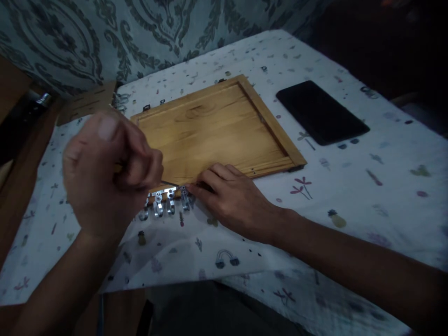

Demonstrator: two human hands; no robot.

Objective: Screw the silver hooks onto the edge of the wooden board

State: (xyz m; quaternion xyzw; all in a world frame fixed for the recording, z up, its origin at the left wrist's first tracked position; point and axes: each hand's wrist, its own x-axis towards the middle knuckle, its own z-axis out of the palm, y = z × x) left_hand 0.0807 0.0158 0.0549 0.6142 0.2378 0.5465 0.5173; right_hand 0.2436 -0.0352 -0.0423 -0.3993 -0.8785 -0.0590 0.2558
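Observation:
A wooden framed board [206, 126] lies on the patterned white cloth. Several silver metal hooks [170, 201] line its near left edge. My left hand [112, 168] is closed in a fist, raised above the board's left corner. A thin dark shaft [170, 183] runs from that fist toward the rightmost hook [185, 198]; its handle is hidden inside the fingers. My right hand [229, 196] rests on the board's near edge, its thumb and fingertips pinched together beside the rightmost hook. What those fingertips hold is too small to make out.
A black tablet-like device [322, 112] lies right of the board. Brown cardboard [87, 101] and loose metal hooks [122, 100] are at the back left. Small dark clips [147, 107] sit along the board's far edge. Patterned fabric rises behind the table.

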